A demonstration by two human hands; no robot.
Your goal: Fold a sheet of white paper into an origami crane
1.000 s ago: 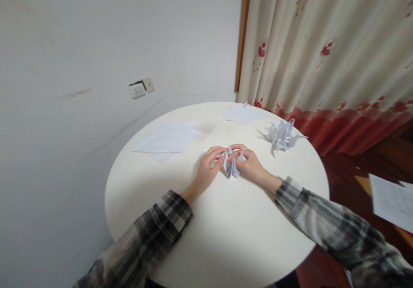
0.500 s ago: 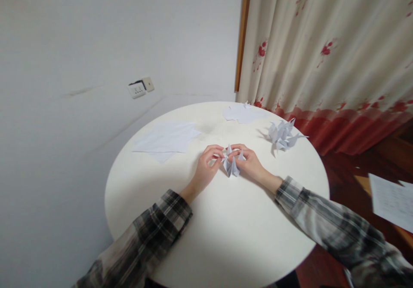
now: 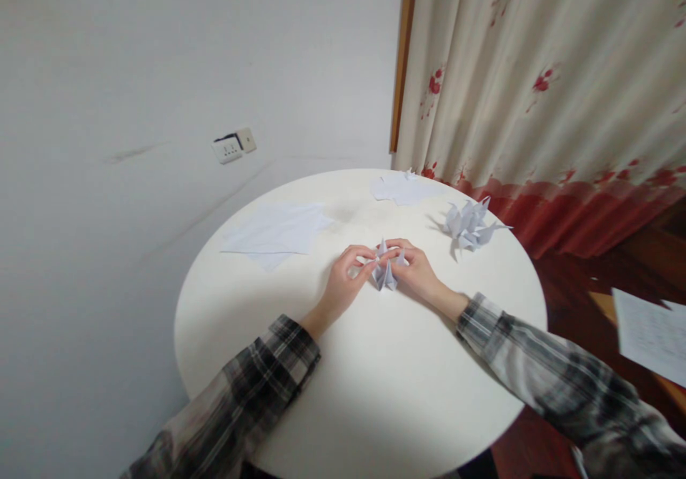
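Observation:
A small, partly folded white paper figure (image 3: 386, 273) rests on the round white table (image 3: 375, 379), near its middle. My left hand (image 3: 346, 282) pinches its left side with curled fingers. My right hand (image 3: 415, 268) grips its right side, fingers bent over the top points. Both wrists lie low on the tabletop, in plaid sleeves.
Flat white sheets (image 3: 279, 230) lie at the table's back left. More paper pieces (image 3: 399, 187) sit at the far edge. A cluster of folded paper cranes (image 3: 470, 224) stands at the back right. A curtain (image 3: 536, 78) hangs behind; printed sheets (image 3: 651, 336) lie at right.
My left fingers have closed in on the figure's left side, and the figure has been pressed a little more compact. Both arms stay in place.

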